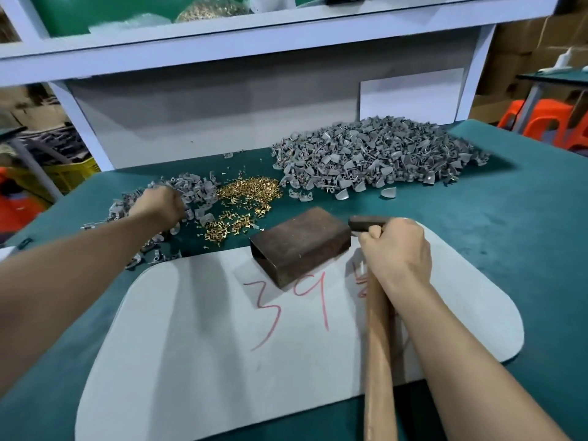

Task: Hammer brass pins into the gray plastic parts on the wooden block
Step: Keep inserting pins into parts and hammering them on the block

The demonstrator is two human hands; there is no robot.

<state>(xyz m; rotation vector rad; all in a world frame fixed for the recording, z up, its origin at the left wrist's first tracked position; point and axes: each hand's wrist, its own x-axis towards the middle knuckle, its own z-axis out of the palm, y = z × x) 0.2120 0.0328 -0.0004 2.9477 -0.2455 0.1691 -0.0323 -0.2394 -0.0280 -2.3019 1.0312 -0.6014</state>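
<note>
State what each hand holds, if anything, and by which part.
Right hand grips the hammer by its wooden handle, just below the head. Left hand is in the smaller gray parts pile; its hold cannot be told.

Bright, diffuse overhead light falls evenly. Faint, soft-edged shadow bands cross the white mat point(178, 361), and the wooden block point(299, 240) casts a pale one leftward. The left hand point(159, 206) is motion-blurred; the shelf point(254, 39) bows from wide-angle distortion.

Head cam, fwd/down, close over table point(509, 237).
</note>
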